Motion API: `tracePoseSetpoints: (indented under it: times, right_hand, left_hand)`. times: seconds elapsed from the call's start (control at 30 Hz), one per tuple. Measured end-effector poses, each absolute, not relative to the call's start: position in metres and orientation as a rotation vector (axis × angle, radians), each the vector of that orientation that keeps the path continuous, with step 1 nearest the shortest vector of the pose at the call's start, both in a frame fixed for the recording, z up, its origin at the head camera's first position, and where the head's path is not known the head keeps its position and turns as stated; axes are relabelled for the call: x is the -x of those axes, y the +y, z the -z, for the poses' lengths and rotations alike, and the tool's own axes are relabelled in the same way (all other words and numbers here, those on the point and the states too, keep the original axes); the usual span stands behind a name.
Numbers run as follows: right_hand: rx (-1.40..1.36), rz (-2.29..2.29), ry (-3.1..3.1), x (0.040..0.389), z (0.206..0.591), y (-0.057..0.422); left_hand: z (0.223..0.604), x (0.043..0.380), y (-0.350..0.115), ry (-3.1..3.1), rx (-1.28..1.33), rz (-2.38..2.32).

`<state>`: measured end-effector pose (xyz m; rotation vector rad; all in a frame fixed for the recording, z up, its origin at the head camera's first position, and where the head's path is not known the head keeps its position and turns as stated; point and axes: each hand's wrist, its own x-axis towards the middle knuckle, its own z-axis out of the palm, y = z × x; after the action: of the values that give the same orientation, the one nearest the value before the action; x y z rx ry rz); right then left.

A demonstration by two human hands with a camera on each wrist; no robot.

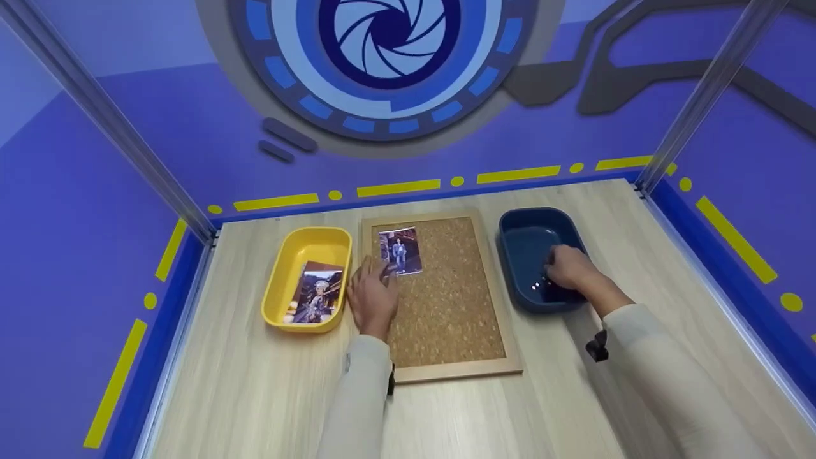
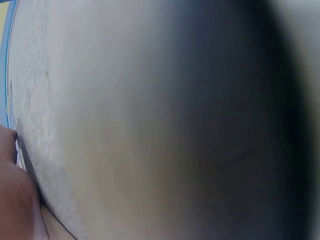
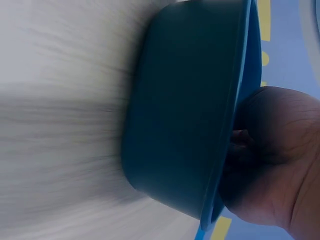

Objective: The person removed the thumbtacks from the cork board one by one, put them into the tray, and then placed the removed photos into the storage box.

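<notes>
A photo (image 1: 401, 250) of a standing person lies on the upper left part of a wood-framed corkboard (image 1: 446, 306). My left hand (image 1: 373, 296) rests over the board's left frame, its fingertips at the photo's lower left corner. Inside the dark blue bin (image 1: 532, 220), my right hand (image 1: 570, 268) reaches down with bent fingers, close to a few small shiny pieces (image 1: 535, 286). The right wrist view shows the right hand (image 3: 277, 155) over the bin's rim, its fingertips hidden; I cannot tell whether they hold anything.
Left of the board stands a yellow bin (image 1: 274, 287) with photos (image 1: 315, 296) in it. All this sits on a light wooden table (image 1: 242, 382). Blue-purple panels (image 1: 395, 169) with metal corner posts (image 1: 121, 127) enclose the back and sides.
</notes>
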<state>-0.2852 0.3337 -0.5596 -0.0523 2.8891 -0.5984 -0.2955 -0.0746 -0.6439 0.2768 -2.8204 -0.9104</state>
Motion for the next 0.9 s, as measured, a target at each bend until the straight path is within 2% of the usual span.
tracePoseSetpoints:
  times: [0.3,0.6,0.77,0.9]
  right_hand:
    - [-0.039,0.943,3.078,0.285,0.54,0.309]
    - [0.277,1.197,3.065,0.286,0.526,0.23]
    - [0.366,1.207,2.913,0.294,0.537,0.183]
    - [0.298,1.243,2.792,0.299,0.561,0.147]
  left_hand:
    - [0.642,0.295,-0.073,-2.811,-0.29,0.931]
    - [0.644,0.295,-0.074,-2.802,-0.298,0.925]
    - [0.645,0.297,-0.075,-2.83,-0.292,0.927]
    - [0.646,0.297,-0.077,-2.831,-0.282,0.912]
